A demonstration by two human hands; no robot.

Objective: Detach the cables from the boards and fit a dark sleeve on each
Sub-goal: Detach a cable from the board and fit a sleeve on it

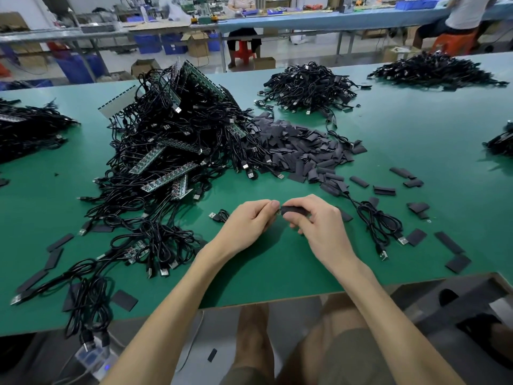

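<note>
1. The dark sleeve [294, 210] lies crosswise, its long axis running left to right. The right hand [316, 218] has its grip pinched round it, thumb below and fingers curled over the top.
2. The left hand [249, 222] has its grip pressed together on the end of a cable [222, 215], right at the sleeve's left mouth. Only a sliver of that end shows between the two thumbs. The rest of the cable seems to trail out to the left of the left hand, its plug resting on the surface [277, 262].
3. The two hands nearly touch above the surface, near its front edge. The cable end and the sleeve are in line, so the coming move is judged to be a straight push along that axis. How far the end is already inside is hidden by the fingers.
4. The heap of boards and cables [172, 140] lies beyond the left hand, and the loose sleeves [299, 151] lie beyond the right hand.
5. A coiled cable [380, 220] lies just right of the right hand, with scattered sleeves around it. Nothing stands between the hands.
</note>
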